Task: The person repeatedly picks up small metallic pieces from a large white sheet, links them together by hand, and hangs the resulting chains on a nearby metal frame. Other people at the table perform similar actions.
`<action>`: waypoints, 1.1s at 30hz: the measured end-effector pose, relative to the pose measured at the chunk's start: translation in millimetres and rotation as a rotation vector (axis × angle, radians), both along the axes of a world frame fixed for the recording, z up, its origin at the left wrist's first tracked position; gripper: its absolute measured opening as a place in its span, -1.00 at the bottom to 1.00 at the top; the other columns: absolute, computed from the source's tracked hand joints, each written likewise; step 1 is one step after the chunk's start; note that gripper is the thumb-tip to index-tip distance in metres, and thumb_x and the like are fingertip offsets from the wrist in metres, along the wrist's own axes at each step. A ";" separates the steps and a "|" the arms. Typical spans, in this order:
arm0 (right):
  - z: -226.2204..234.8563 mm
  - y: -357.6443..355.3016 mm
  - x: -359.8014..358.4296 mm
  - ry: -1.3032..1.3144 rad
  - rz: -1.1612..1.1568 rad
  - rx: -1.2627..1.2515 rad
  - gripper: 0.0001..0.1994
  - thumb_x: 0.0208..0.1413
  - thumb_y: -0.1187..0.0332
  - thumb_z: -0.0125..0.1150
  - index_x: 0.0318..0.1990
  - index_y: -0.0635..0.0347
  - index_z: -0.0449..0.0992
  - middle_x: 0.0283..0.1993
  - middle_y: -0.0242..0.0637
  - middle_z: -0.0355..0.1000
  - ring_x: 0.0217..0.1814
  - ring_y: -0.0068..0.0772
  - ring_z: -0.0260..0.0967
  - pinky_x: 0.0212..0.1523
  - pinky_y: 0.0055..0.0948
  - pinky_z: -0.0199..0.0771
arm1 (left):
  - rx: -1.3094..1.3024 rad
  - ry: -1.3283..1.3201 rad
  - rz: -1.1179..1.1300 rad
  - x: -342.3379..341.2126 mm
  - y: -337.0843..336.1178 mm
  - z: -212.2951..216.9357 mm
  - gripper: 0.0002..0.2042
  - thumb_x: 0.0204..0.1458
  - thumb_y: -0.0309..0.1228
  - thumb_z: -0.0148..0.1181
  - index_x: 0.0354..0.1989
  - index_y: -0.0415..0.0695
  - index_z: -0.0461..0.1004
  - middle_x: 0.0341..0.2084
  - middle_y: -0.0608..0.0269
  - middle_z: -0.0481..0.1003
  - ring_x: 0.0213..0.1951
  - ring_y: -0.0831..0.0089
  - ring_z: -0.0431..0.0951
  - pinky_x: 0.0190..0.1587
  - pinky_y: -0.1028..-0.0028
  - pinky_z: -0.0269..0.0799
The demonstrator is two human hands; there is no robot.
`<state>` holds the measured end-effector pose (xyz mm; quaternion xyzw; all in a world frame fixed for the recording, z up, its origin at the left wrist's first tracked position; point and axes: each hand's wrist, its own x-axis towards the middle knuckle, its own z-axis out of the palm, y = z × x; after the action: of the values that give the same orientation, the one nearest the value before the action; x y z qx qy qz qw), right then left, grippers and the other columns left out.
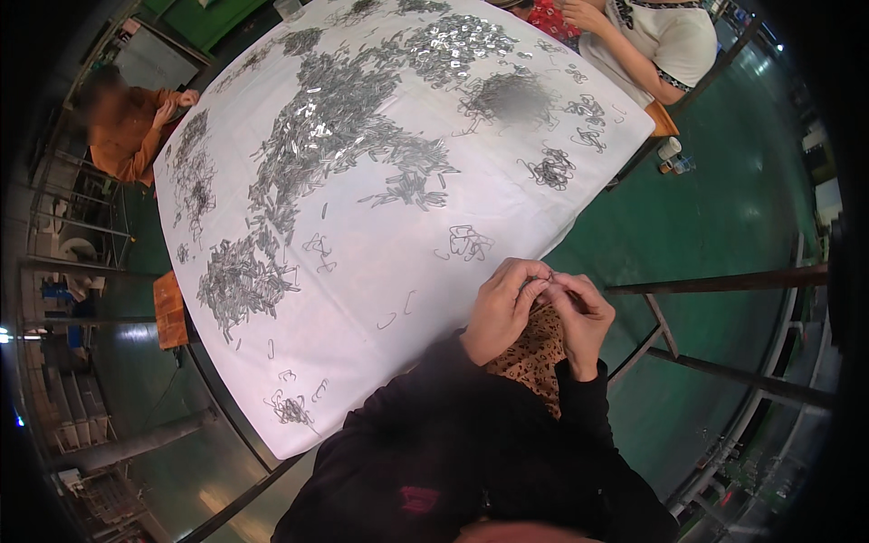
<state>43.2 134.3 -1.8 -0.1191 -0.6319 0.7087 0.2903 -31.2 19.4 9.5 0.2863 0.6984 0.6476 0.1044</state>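
Note:
Just past the table's near right edge, my left hand (505,306) and my right hand (583,319) meet fingertip to fingertip. Both are closed in a pinch. A thin dark sliver shows between the fingers, too small and covered to name. Beyond them on the white cloth lies a loose cluster of bent wire hooks (467,242). Single wire hooks (409,302) rest to the left of my hands. A long heap of short grey metal strips (312,136) spreads over the middle of the table, with another pile of strips (240,282) at the left.
Tangled wire pieces (291,410) sit at the near left corner, more wire hooks (550,168) at the right. One person in orange (131,127) sits at the left; another in white (670,45) is at the far right. Metal bars (715,283) run beside me above green floor.

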 end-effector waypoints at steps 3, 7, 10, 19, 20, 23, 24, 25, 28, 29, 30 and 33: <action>7.9 18.6 -16.8 -0.105 -0.133 -0.079 -0.82 0.07 0.63 0.18 -0.15 0.38 0.56 -0.30 -0.22 0.49 -0.35 -0.52 0.44 -0.29 -0.61 0.46 | 0.036 -0.038 0.012 -1.2 -8.4 -1.3 -0.93 0.15 -0.53 0.09 -0.23 -0.25 0.44 -0.30 0.18 0.55 -0.24 0.47 0.55 -0.17 0.49 0.45; -8.7 37.8 -104.1 -0.084 0.117 0.182 -0.79 0.12 0.53 0.15 -0.09 0.41 0.54 -0.30 -0.21 0.53 -0.35 -0.52 0.45 -0.25 -0.58 0.45 | -0.076 -0.074 -0.030 4.9 -18.8 -3.7 -0.94 0.15 -0.54 0.09 -0.24 -0.24 0.45 -0.30 0.18 0.57 -0.23 0.49 0.56 -0.15 0.51 0.44; -43.7 18.2 -196.6 -0.157 0.251 0.590 -0.80 0.03 0.56 0.10 -0.19 0.35 0.57 -0.24 -0.03 0.53 -0.25 -0.16 0.50 -0.20 -0.39 0.48 | -0.069 -0.023 -0.027 12.2 -22.4 -4.8 -0.94 0.15 -0.55 0.09 -0.25 -0.24 0.45 -0.31 0.19 0.56 -0.24 0.47 0.57 -0.14 0.52 0.44; -93.4 -8.9 -245.3 -0.217 0.322 1.434 -0.88 -0.13 0.62 0.06 -0.40 0.38 0.51 -0.21 0.00 0.43 -0.08 0.00 0.38 -0.15 -0.24 0.51 | -0.040 -0.117 -0.010 12.2 -45.2 -3.1 -0.94 0.13 -0.52 0.11 -0.25 -0.21 0.44 -0.34 0.17 0.54 -0.24 0.35 0.55 -0.16 0.44 0.44; -93.6 -8.2 -242.8 -0.228 0.334 1.411 -0.88 -0.13 0.62 0.07 -0.40 0.38 0.51 -0.20 0.01 0.42 -0.08 0.00 0.38 -0.15 -0.24 0.52 | -0.037 -0.168 -0.011 12.4 -44.9 -3.8 -0.94 0.13 -0.51 0.12 -0.25 -0.20 0.44 -0.35 0.16 0.52 -0.25 0.29 0.54 -0.18 0.41 0.43; -92.5 -7.9 -235.0 -0.250 0.353 1.417 -0.90 -0.11 0.61 0.07 -0.40 0.39 0.50 -0.22 0.02 0.43 -0.11 0.00 0.40 -0.16 -0.23 0.52 | 0.013 -0.110 -0.047 15.2 -41.3 -6.9 -0.94 0.12 -0.54 0.12 -0.25 -0.21 0.44 -0.35 0.17 0.52 -0.27 0.32 0.55 -0.18 0.44 0.44; -90.5 -6.9 -232.7 -0.253 0.353 1.435 -0.90 -0.10 0.61 0.07 -0.41 0.39 0.50 -0.23 0.02 0.44 -0.12 0.00 0.41 -0.16 -0.23 0.52 | 0.030 -0.100 -0.062 17.0 -39.8 -8.0 -0.94 0.12 -0.55 0.12 -0.25 -0.21 0.44 -0.35 0.17 0.52 -0.27 0.32 0.55 -0.18 0.45 0.44; -87.5 -5.1 -228.9 -0.242 0.366 1.399 -0.90 -0.09 0.61 0.07 -0.41 0.39 0.50 -0.26 0.02 0.44 -0.15 0.00 0.42 -0.17 -0.22 0.51 | 0.045 -0.098 -0.078 19.2 -38.1 -9.2 -0.93 0.11 -0.55 0.13 -0.24 -0.21 0.44 -0.36 0.17 0.52 -0.27 0.32 0.55 -0.18 0.45 0.44; -67.5 3.7 -209.8 -0.201 0.403 1.194 -0.88 -0.09 0.60 0.07 -0.38 0.40 0.52 -0.31 0.00 0.47 -0.21 -0.04 0.46 -0.18 -0.25 0.51 | 0.057 -0.038 -0.115 23.2 -33.0 -12.6 -0.93 0.11 -0.57 0.12 -0.24 -0.23 0.43 -0.35 0.17 0.52 -0.27 0.36 0.55 -0.17 0.46 0.44; -56.7 11.4 -197.7 -0.186 0.415 1.054 -0.86 -0.09 0.61 0.08 -0.36 0.40 0.54 -0.32 -0.01 0.49 -0.21 -0.08 0.47 -0.17 -0.29 0.50 | 0.039 0.014 -0.122 22.6 -30.9 -13.8 -0.94 0.13 -0.58 0.10 -0.24 -0.25 0.42 -0.33 0.17 0.54 -0.25 0.40 0.56 -0.16 0.48 0.44; -44.6 19.7 -182.7 -0.204 0.431 0.911 -0.85 -0.09 0.61 0.09 -0.33 0.40 0.55 -0.32 -0.02 0.50 -0.22 -0.13 0.49 -0.17 -0.32 0.50 | 0.015 0.066 -0.122 21.6 -28.6 -14.5 -0.95 0.14 -0.59 0.08 -0.25 -0.27 0.41 -0.32 0.17 0.55 -0.24 0.44 0.56 -0.14 0.50 0.45; -7.2 46.0 -109.6 -0.282 0.391 0.316 -0.81 -0.02 0.58 0.19 -0.21 0.38 0.58 -0.24 -0.18 0.53 -0.21 -0.43 0.49 -0.17 -0.52 0.49 | -0.049 0.096 -0.148 14.5 -19.1 -16.3 -0.94 0.14 -0.58 0.08 -0.24 -0.26 0.42 -0.33 0.17 0.54 -0.25 0.45 0.57 -0.15 0.50 0.44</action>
<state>-66.4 180.3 -9.1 -0.0456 -0.7796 0.6204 0.0723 -16.7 0.4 -6.8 0.3652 0.6950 0.6064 0.1256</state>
